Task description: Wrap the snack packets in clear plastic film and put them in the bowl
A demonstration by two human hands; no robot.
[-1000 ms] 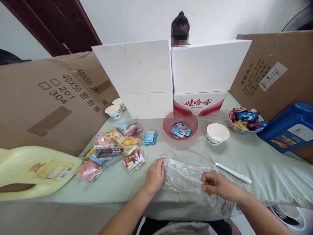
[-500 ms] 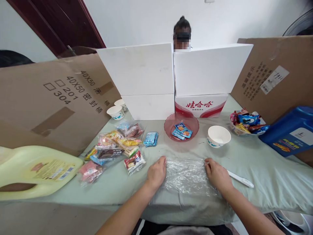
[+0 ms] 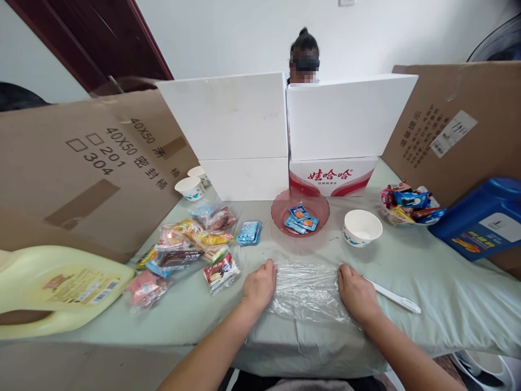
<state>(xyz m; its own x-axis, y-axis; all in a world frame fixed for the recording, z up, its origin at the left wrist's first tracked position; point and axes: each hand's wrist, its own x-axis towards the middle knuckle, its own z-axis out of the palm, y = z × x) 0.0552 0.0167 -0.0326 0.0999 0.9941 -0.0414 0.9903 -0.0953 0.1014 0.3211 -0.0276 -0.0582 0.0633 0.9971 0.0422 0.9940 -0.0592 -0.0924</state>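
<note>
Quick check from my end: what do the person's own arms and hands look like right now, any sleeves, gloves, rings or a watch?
Both forearms are bare up to the frame's lower edge: no sleeves in view. The left hand and right hand wear no gloves, and no rings, watch or wristband show on either wrist. Nails look short and unpainted, though that is small to judge.

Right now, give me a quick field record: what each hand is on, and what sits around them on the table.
left hand: flat on the left edge of the clear plastic bag
right hand: flat on the bag's right edge
bag: lying flat on the green tablecloth, looks empty
beyond bag: pink bowl with blue packets; white paper bowl
left of hands: bagged snacks; yellow jug on its side
right of hands: white pen-like tool; blue jug
</note>
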